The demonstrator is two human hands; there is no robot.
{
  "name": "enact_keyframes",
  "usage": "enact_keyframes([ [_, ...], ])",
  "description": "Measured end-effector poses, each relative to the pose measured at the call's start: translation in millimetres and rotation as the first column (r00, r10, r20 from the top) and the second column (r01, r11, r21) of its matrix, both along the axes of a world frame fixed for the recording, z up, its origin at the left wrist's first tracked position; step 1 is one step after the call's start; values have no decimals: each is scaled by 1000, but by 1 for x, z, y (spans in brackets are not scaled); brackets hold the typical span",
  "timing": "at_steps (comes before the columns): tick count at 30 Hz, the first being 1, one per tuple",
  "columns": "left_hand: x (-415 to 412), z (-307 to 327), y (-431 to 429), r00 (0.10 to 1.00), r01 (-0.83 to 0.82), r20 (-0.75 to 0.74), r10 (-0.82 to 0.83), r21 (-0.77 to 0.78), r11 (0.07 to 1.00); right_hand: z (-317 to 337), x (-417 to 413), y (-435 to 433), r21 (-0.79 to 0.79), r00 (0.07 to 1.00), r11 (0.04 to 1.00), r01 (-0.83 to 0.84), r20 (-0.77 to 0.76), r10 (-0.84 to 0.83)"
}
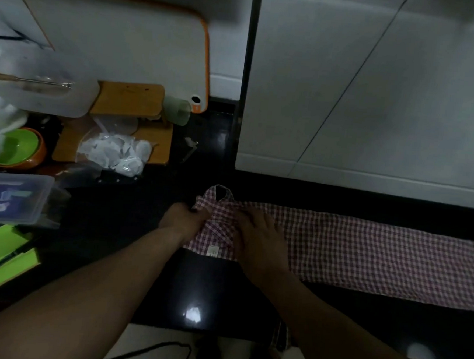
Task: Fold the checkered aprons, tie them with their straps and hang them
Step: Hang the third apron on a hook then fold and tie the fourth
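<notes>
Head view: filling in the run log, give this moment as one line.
stage: folding | apron: long strip flat on counter | left hand: grips its left end | right hand: presses on it | tied: no

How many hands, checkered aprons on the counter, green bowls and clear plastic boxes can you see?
Hands: 2 (left hand, right hand)
Checkered apron on the counter: 1
Green bowl: 1
Clear plastic box: 1
Total: 5
</notes>
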State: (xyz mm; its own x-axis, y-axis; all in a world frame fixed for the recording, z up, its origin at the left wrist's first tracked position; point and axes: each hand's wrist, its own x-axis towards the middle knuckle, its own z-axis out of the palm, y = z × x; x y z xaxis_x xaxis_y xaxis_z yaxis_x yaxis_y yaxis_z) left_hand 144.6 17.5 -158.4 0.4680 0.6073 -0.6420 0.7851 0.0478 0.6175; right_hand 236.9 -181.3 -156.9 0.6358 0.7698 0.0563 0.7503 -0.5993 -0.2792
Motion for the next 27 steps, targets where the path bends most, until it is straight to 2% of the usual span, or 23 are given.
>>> enact_keyframes([
  [1,3,0,-2,999,-14,28,15,-28,1000,3,3,-6,15,995,995,95,4,-95],
  [3,8,7,-8,994,-32,106,39,-63,997,5,12,-21,-77,976,977,197,-77,-203],
  [5,14,21,-18,983,4,186,0,-21,1000,-5,21,-36,-228,966,967,117,-202,-164],
  [6,20,32,-27,977,38,208,-46,39,998,-9,26,-43,-220,952,972,77,-275,-138],
  [8,32,52,-43,962,65,252,-108,172,983,-10,38,-45,-21,873,985,170,-460,-160],
  [10,46,70,-62,950,85,261,-170,306,948,7,47,-46,120,711,894,431,-656,-255],
  [11,53,78,-74,951,103,240,-197,354,929,19,53,-48,148,608,838,525,-755,-248],
  [12,60,86,-87,951,128,213,-224,390,912,31,57,-49,135,447,783,607,-873,-195],
  [13,67,93,-103,950,151,188,-250,425,893,45,61,-54,89,228,743,663,-970,-87],
  [14,75,98,-119,945,180,167,-283,456,871,55,63,-57,20,38,729,684,-999,-9],
  [15,81,100,-133,930,237,145,-338,467,852,65,65,-59,-17,-66,743,670,-997,36],
  [17,95,97,-164,855,413,146,-498,391,823,68,71,-68,-78,-105,749,658,-994,-11],
  [19,95,87,-184,778,525,255,-574,237,817,66,81,-80,-122,-95,690,713,-993,-77],
  [20,90,79,-186,780,484,324,-535,230,844,64,86,-86,-132,-79,666,734,-991,-108],
  [22,76,60,-178,816,300,374,-441,378,876,54,98,-98,-176,-74,645,744,-980,-183],
  [24,63,41,-165,816,288,253,-519,602,745,51,102,-107,-205,-88,647,734,-974,-208],
  [27,61,25,-159,714,481,31,-699,704,523,43,105,-112,-224,-86,670,708,-969,-233],
])
